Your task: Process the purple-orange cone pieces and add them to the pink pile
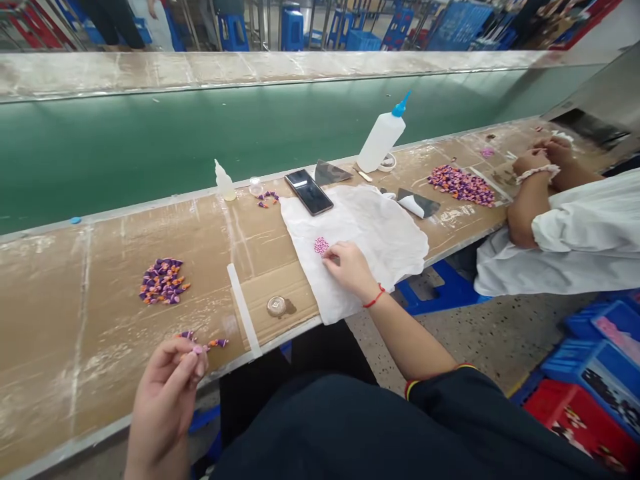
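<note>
My left hand (170, 380) is closed in a pinch above the bench's front edge, holding a small pink and purple piece (199, 349) between thumb and fingertips. A few purple and orange pieces (219, 343) lie just beyond it. My right hand (347, 267) rests on a white cloth (380, 227), its fingertips pressed together beside a little heap of tiny pink bits (321, 246). Whether a bit is between those fingertips is too small to tell. Between my hands, a small round dish (276, 306) sits on cardboard near a white strip (243, 310).
Purple and orange pieces (164, 281) are piled at left. Beyond the cloth lie a phone (309, 191), a small dropper bottle (225, 181) and a large blue-tipped bottle (383, 141). A green belt (200, 133) runs behind. At right, a co-worker's hands (543, 157) work near another pile (461, 185).
</note>
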{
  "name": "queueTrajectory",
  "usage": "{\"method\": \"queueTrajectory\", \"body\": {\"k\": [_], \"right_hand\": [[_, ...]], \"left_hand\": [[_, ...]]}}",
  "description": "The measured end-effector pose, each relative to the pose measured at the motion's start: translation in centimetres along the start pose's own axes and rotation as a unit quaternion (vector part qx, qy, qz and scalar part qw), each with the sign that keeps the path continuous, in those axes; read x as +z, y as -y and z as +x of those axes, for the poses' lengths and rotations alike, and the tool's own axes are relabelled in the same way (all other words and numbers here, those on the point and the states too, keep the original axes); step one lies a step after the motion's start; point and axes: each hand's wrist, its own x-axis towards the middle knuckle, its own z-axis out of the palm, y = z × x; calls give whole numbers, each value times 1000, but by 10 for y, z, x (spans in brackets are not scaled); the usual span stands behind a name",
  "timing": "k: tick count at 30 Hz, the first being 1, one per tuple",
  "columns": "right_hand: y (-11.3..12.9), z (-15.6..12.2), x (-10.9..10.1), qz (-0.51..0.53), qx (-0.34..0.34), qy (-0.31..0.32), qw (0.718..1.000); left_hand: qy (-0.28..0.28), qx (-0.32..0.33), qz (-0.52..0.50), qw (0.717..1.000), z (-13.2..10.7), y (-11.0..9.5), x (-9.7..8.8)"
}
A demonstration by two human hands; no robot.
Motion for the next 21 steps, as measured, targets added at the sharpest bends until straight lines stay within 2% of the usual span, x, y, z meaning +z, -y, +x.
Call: {"method": "queueTrajectory", "body": {"k": [3,11,21], "right_hand": [[2,1,2,-14,0,0,1000],[7,2,6,-41,6,4,999],[7,3,11,-59,22,-4,998]], "left_hand": [[5,9,-9,1000,-1,5,-2],[-24,-2,-9,1000,-3,10,-1],[-23,-3,-1,1000,-4,12,-1]]}}
